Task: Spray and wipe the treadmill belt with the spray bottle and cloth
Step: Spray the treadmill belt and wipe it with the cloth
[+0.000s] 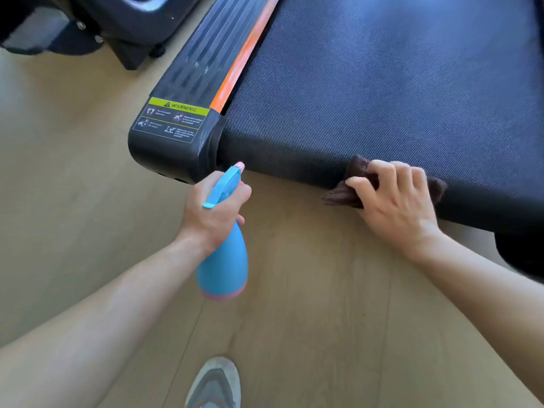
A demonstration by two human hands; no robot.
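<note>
The dark textured treadmill belt [382, 83] fills the upper right. My left hand [212, 210] grips a blue spray bottle [223, 260] with a pink base, held over the floor, its pink nozzle pointing at the belt's rear edge near the left corner. My right hand [394, 201] presses a crumpled dark brown cloth [341, 195] against the rounded rear edge of the belt. Most of the cloth is hidden under my fingers.
A black side rail [206, 51] with an orange stripe and a yellow warning label [173, 119] runs along the belt's left. Another black machine base [117, 22] stands at the top left. Light wood floor [73, 172] lies below; my grey shoe [215, 384] shows at the bottom.
</note>
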